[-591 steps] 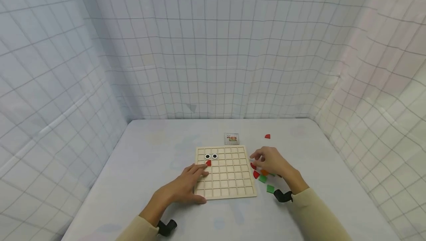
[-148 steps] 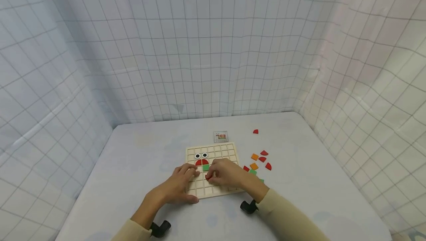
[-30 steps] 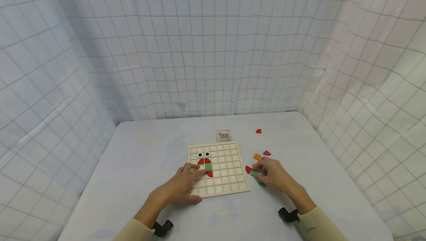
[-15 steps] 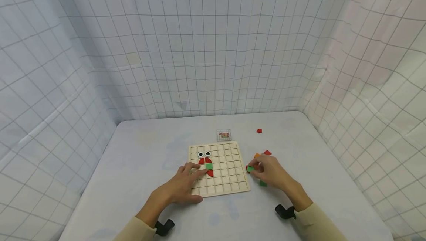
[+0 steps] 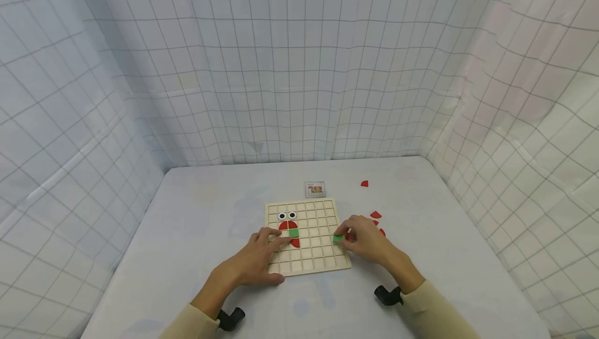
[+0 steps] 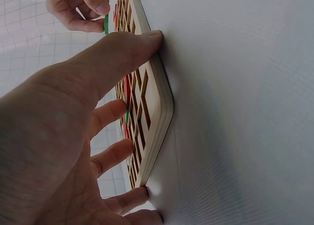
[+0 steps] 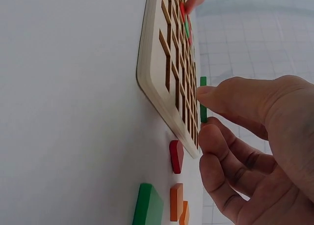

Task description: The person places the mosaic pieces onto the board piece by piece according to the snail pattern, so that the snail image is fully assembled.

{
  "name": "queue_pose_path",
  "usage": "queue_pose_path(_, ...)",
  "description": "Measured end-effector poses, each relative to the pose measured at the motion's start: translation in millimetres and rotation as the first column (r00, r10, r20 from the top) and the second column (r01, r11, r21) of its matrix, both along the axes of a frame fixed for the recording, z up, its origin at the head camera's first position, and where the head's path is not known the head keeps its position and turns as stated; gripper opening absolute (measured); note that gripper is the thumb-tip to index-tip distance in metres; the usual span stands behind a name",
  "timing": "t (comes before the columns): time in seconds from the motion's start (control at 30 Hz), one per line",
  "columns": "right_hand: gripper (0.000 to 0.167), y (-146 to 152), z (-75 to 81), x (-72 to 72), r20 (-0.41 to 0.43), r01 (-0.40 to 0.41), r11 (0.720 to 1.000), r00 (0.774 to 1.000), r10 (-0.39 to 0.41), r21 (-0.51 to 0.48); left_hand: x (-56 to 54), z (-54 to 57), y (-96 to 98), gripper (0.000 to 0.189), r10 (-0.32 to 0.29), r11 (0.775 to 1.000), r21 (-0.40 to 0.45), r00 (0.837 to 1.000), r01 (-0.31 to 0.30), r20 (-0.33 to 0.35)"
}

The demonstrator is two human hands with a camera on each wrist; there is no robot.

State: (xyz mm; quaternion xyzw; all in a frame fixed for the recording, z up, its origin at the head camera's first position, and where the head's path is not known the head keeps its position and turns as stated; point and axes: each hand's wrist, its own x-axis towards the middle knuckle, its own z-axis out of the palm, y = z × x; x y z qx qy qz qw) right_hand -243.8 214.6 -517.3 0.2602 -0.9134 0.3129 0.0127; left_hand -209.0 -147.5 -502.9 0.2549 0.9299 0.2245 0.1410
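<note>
A pale wooden grid board (image 5: 323, 262) lies on the table. My left hand (image 5: 256, 260) rests along its left side, fingers spread over the cells and thumb at the near edge. One fingertip touches a lower red quarter-circle tile (image 5: 296, 244). Above that sit a green square tile (image 5: 293, 233), two red quarter-circle tiles (image 5: 293, 224) and two round eye tiles (image 5: 292, 215). Between thumb and fingers, my right hand (image 5: 367, 238) pinches another green square tile (image 7: 203, 99), held above the board's right edge and seen edge-on in the right wrist view.
Beyond the board lies a small picture card (image 5: 315, 189), with a lone red quarter-circle (image 5: 364, 183) to its right. Loose red tiles (image 5: 376, 214), orange tiles (image 7: 176, 202) and a green tile (image 7: 148, 205) lie right of the board, partly behind my right hand.
My right hand has picked the green square from the loose tiles and carried it left to the board. Earlier, it set red and green tiles on the grid. My left hand stays at the board.
</note>
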Motion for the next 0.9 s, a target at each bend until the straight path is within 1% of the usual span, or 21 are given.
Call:
queue_pose_path(0.1, 0.015, -6.3, 1.1, -2.2, -0.001, -0.027, 1.000, 1.000, 0.027, 0.003, 0.2, -0.4, -0.5, 0.094, -0.005, 1.000, 0.004, 1.000, 0.005, -0.003)
queue_pose_path(0.33, 0.015, -21.3, 6.2, -0.7, 0.072, -0.036, 0.999, 0.997, 0.038, -0.028, 0.6, -1.2, -0.6, 0.091, 0.006, 1.000, 0.004, 1.000, -0.006, -0.003)
queue_pose_path(0.47, 0.014, -29.4, 5.6, -1.0, 0.075, -0.046, 0.998, 0.996, 0.049, -0.034, 0.4, -1.9, -0.1, 0.089, 0.007, 1.000, 0.004, 1.000, -0.007, -0.006)
queue_pose_path(0.6, 0.014, -37.0, 3.9, -1.7, 0.079, -0.050, 0.999, 0.996, 0.052, -0.018, -0.1, -1.7, 0.4, 0.088, 0.008, 1.000, 0.006, 1.000, -0.008, -0.001)
queue_pose_path(0.77, 0.014, -48.0, 1.6, -3.7, 0.053, -0.084, 0.996, 0.995, 0.084, 0.001, 0.3, -1.0, 0.3, 0.086, 0.009, 1.000, 0.009, 1.000, -0.009, -0.002)
queue_pose_path(0.9, 0.012, -55.9, 1.4, -5.2, 0.041, -0.106, 0.994, 0.994, 0.106, 0.017, 0.7, -1.2, -0.7, 0.084, -0.001, 1.000, 0.018, 1.000, 0.001, -0.009)
